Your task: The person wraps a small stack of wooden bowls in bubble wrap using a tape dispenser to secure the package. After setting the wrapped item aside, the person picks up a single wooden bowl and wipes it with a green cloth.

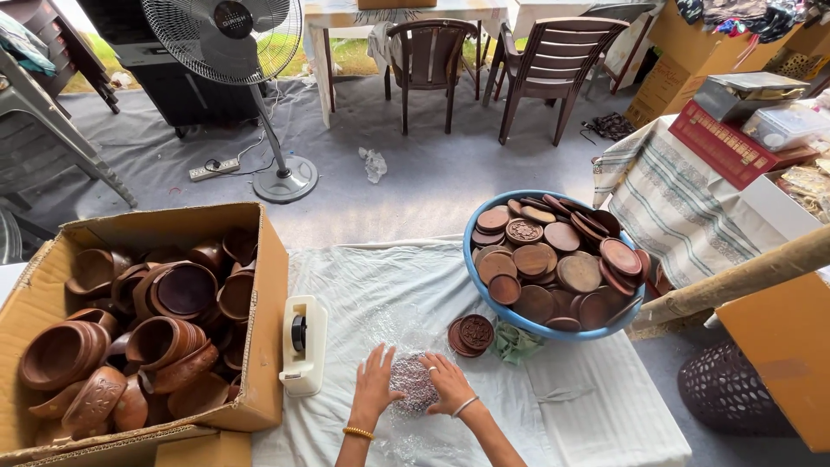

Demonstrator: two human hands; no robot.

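My left hand (pixel 376 380) and my right hand (pixel 448 383) press flat on either side of a small bundle wrapped in clear bubble wrap (pixel 413 382) on a white cloth-covered table (pixel 588 406). What is inside the wrap is hidden. Two round carved wooden lids (pixel 471 335) lie stacked just beyond my right hand. Left of my left hand stands a white tape dispenser (pixel 303 344).
A cardboard box (pixel 268 285) of brown wooden bowls sits at the left. A blue basin (pixel 471 259) full of round wooden lids stands at the right rear. Beyond are a standing fan (pixel 225 39), two brown chairs (pixel 553 60), and a cloth-draped table (pixel 683 203) with boxes.
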